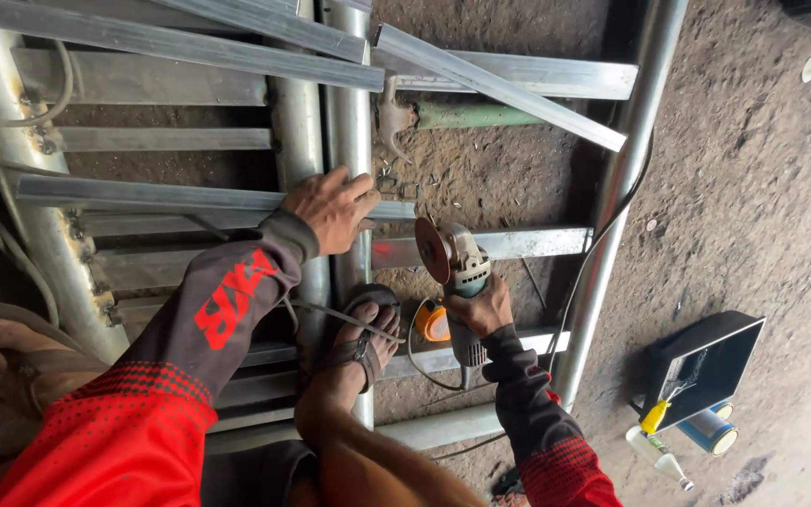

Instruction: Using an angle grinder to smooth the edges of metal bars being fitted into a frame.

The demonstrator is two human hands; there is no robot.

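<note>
My left hand (332, 207) presses flat on a grey square steel bar (143, 194) where it crosses two upright round pipes (349, 141). In my right hand (484, 308) is an angle grinder (457, 272), gripped by its body, its rusty-brown disc (432, 250) standing on edge just right of the pipes, near the bar's end. My sandalled foot (366, 333) rests on the pipes below the left hand. Both arms wear dark sleeves with red cuffs.
The frame of welded steel bars and pipes (509, 242) lies on a dirt floor. An orange tape measure (434, 321) sits by the grinder. A black box (706, 361), a can (709, 430) and a squeeze bottle (654, 446) stand at right. Another sandalled foot (7, 352) is at left. The grinder's cable (603, 235) runs along a pipe.
</note>
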